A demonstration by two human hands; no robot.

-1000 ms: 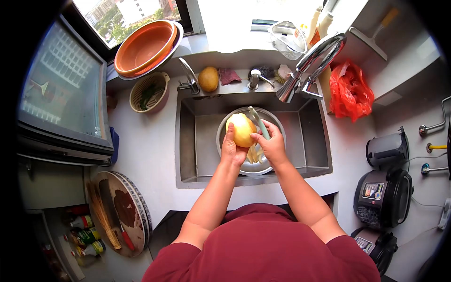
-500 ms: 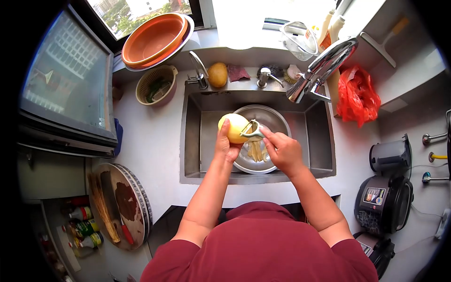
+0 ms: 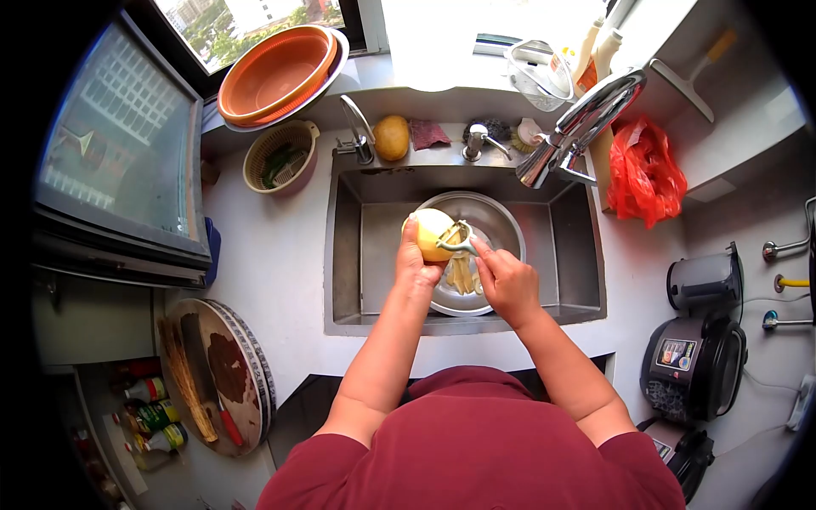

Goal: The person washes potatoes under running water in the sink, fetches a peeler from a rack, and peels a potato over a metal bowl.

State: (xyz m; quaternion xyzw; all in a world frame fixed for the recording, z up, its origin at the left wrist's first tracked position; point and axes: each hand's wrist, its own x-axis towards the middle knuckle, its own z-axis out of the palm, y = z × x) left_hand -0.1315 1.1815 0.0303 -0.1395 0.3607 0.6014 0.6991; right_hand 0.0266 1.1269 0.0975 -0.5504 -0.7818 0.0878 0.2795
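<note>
My left hand (image 3: 419, 265) wraps round a pale yellow melon (image 3: 429, 231), partly covering its left side and underside. In my right hand (image 3: 507, 285) is a peeler (image 3: 460, 243) with a light grey-green handle, and its blade end lies against the melon's right side. Both hands are over a round steel basin (image 3: 501, 228) that stands in the sink (image 3: 374, 280). Pale strips of peel (image 3: 461, 278) lie in the basin below the peeler. A second, uncut, deeper yellow melon (image 3: 392, 138) sits on the ledge behind the sink.
A large chrome faucet (image 3: 586, 119) reaches over the sink's back right corner; a small tap (image 3: 361, 140) and soap dispenser (image 3: 478, 143) stand behind. At left are a colander (image 3: 306, 174) and a round chopping board (image 3: 200, 323) bearing a red-handled knife (image 3: 230, 423). A rice cooker (image 3: 680, 361) stands right.
The melon and my left hand have shifted slightly right and down. The peeler sits at a somewhat different angle on the melon, and my right hand is slightly lower.
</note>
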